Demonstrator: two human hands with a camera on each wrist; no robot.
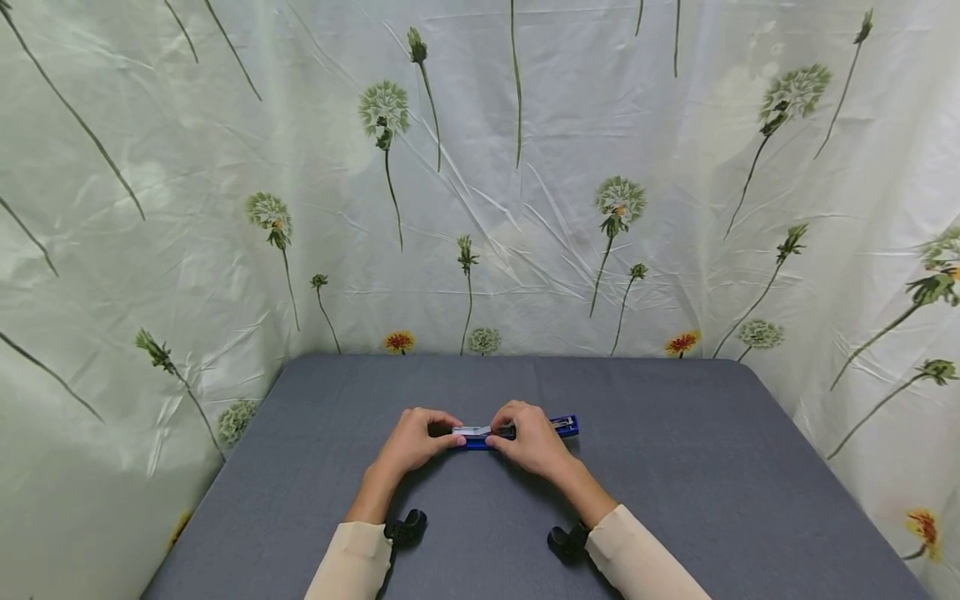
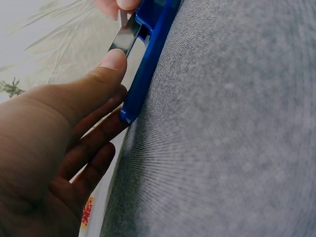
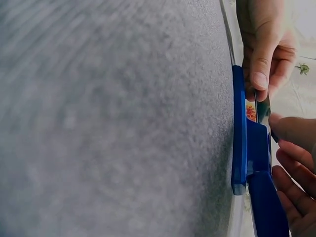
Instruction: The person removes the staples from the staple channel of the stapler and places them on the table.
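A blue stapler [image 1: 474, 446] lies on the table with its top cover [image 3: 267, 203] swung back to the right, baring the metal magazine [image 2: 122, 40]. My left hand [image 1: 408, 440] pinches the magazine's left end between thumb and fingers; in the left wrist view, a fingertip also meets the end of the blue base [image 2: 143, 81]. Over the middle of the stapler, my right hand [image 1: 532, 439] pinches a short grey strip of staples [image 2: 123, 18] close over the open magazine. The right fingers hide part of the strip and of the stapler's hinge end.
The grey table [image 1: 675, 492] extends around both hands. Behind and beside it hangs a pale curtain [image 1: 555, 275] printed with dandelions. A black strap with a camera mount [image 1: 407, 528] is on the left wrist, and another mount [image 1: 567, 543] on the right.
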